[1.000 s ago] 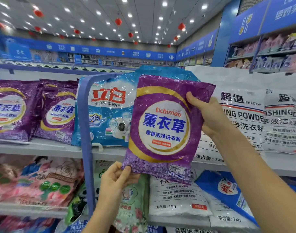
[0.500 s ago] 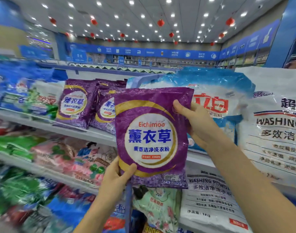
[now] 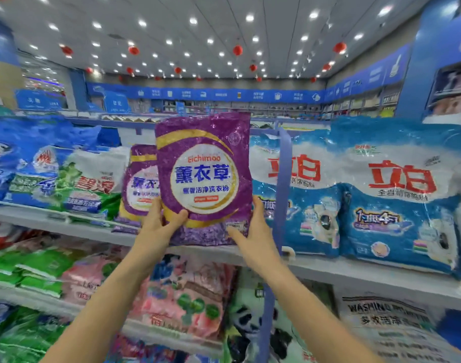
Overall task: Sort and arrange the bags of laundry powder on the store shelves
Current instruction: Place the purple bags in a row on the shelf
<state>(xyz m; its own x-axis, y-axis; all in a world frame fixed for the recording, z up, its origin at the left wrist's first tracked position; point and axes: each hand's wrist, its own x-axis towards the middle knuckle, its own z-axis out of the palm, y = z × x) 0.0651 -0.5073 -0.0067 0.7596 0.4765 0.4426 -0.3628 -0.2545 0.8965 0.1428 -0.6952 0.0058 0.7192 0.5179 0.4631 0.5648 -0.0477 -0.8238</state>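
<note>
A purple Eichimoo laundry powder bag (image 3: 204, 176) stands upright at the front of the top shelf (image 3: 93, 233), its lower edge at the shelf board. My left hand (image 3: 159, 226) grips its lower left corner, thumb across the front. My right hand (image 3: 253, 231) grips its lower right corner, thumb on the front near the price sticker. Right behind it, to the left, stands another purple bag (image 3: 140, 184) of the same kind, partly hidden.
Large blue-and-white bags (image 3: 397, 189) fill the shelf to the right, past a blue upright post (image 3: 283, 179). Blue and green bags (image 3: 66, 179) lie to the left. Pink and green bags (image 3: 187, 292) sit on the lower shelf, white washing powder bags (image 3: 386, 320) at lower right.
The purple bag has moved left, from in front of the blue bags to the purple stack. My right hand slid from its upper right edge down to the lower right corner.
</note>
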